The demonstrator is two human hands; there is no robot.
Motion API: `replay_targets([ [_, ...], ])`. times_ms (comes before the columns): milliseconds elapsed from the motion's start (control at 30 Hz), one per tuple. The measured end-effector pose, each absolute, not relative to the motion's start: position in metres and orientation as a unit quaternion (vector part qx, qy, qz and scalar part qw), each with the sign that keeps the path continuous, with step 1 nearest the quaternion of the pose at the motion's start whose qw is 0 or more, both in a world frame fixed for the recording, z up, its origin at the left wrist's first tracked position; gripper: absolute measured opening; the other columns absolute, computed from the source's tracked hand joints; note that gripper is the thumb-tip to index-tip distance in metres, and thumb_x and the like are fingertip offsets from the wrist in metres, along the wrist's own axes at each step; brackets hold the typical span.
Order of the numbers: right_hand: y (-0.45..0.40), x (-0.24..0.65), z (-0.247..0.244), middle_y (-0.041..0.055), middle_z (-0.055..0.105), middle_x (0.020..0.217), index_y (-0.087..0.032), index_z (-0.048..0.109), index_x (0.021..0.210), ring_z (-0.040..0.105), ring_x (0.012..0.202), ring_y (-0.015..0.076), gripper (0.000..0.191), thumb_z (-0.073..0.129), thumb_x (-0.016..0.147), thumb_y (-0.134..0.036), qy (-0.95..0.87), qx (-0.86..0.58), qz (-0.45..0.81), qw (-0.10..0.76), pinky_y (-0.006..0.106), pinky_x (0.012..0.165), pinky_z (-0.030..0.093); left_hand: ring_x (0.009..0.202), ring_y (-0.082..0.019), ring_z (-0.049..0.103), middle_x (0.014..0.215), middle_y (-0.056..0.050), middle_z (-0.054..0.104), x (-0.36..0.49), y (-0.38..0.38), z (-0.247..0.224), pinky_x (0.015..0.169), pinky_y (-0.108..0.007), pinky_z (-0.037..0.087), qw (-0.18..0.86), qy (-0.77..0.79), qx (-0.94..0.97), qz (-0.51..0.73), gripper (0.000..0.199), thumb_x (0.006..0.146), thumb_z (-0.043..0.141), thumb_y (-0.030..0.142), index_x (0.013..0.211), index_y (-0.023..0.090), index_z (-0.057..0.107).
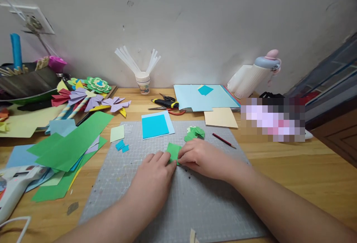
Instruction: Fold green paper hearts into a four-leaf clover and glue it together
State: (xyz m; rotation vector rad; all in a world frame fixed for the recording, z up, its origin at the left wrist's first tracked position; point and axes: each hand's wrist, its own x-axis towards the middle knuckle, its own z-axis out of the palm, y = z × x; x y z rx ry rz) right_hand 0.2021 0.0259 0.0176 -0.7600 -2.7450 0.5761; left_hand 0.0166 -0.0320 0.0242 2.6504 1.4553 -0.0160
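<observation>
Green paper [173,151] is pinched by the right hand [202,157], grip closed; left hand [156,172] lies palm-down, grip opening unclear.

Small green paper piece [173,150], partly covered, lying on gray gridded mat [220,213].

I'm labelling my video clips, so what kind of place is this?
Probably a craft corner on a wooden desk at home. The gray cutting mat, the glue gun and the paper flowers point to papercraft.
</observation>
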Motion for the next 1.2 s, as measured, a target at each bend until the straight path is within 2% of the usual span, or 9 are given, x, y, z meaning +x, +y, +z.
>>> replay_targets([
  [167, 0.028, 0.215, 0.013, 0.0044, 0.068, 0.095, -0.02, 0.071, 0.088, 0.059, 0.089, 0.0167, 0.014, 0.057, 0.087, -0.018, -0.921, -0.281, 0.241, 0.122, 0.03, 0.081, 0.041, 0.095, -0.025, 0.053, 0.104, -0.008, 0.06, 0.015, -0.041, 0.014, 0.079, -0.039, 0.043, 0.025, 0.439, 0.897, -0.042, 0.036, 0.083, 0.043, 0.009, 0.115, 0.017, 0.057],
  [267, 0.032, 0.216, 0.008, 0.0044, 0.065, 0.093, -0.019, 0.07, 0.086, 0.057, 0.088, 0.0165, 0.012, 0.058, 0.086, -0.021, -0.903, -0.306, 0.27, 0.137, 0.03, 0.08, 0.041, 0.1, -0.025, 0.052, 0.11, -0.009, 0.059, 0.014, -0.042, 0.009, 0.082, -0.039, 0.043, 0.022, 0.415, 0.908, -0.052, 0.035, 0.083, 0.043, 0.009, 0.114, 0.016, 0.058],
  [433, 0.033, 0.206, 0.0, 0.0027, 0.059, 0.085, -0.017, 0.061, 0.073, 0.054, 0.082, 0.0157, 0.009, 0.06, 0.082, -0.019, -0.851, -0.404, 0.289, 0.167, 0.029, 0.073, 0.041, 0.097, -0.023, 0.056, 0.106, -0.008, 0.062, 0.009, -0.04, 0.01, 0.083, -0.038, 0.043, 0.054, 0.428, 0.902, -0.026, 0.033, 0.083, 0.042, 0.009, 0.108, 0.017, 0.061],
  [667, 0.032, 0.198, -0.005, 0.0025, 0.055, 0.088, -0.017, 0.053, 0.069, 0.051, 0.081, 0.0154, 0.012, 0.057, 0.081, -0.016, -0.814, -0.456, 0.31, 0.185, 0.029, 0.072, 0.039, 0.099, -0.025, 0.057, 0.115, -0.008, 0.063, 0.008, -0.037, 0.008, 0.085, -0.041, 0.045, 0.074, 0.431, 0.899, 0.003, 0.05, 0.083, 0.045, 0.011, 0.131, 0.021, 0.047],
  [867, 0.032, 0.199, -0.007, 0.0026, 0.053, 0.089, -0.017, 0.053, 0.07, 0.051, 0.082, 0.015, 0.011, 0.054, 0.078, -0.01, -0.807, -0.46, 0.319, 0.191, 0.029, 0.073, 0.039, 0.103, -0.026, 0.056, 0.12, -0.009, 0.061, 0.008, -0.036, 0.006, 0.087, -0.042, 0.046, 0.068, 0.425, 0.903, -0.001, 0.046, 0.085, 0.044, 0.014, 0.131, 0.019, 0.048],
  [1200, 0.032, 0.198, -0.01, 0.0026, 0.052, 0.088, -0.017, 0.053, 0.067, 0.051, 0.08, 0.0141, 0.013, 0.052, 0.076, -0.007, -0.803, -0.463, 0.321, 0.196, 0.028, 0.071, 0.039, 0.106, -0.026, 0.054, 0.122, -0.008, 0.059, 0.008, -0.037, 0.003, 0.09, -0.044, 0.044, 0.084, 0.444, 0.892, 0.022, 0.045, 0.087, 0.042, 0.016, 0.131, 0.023, 0.048],
])
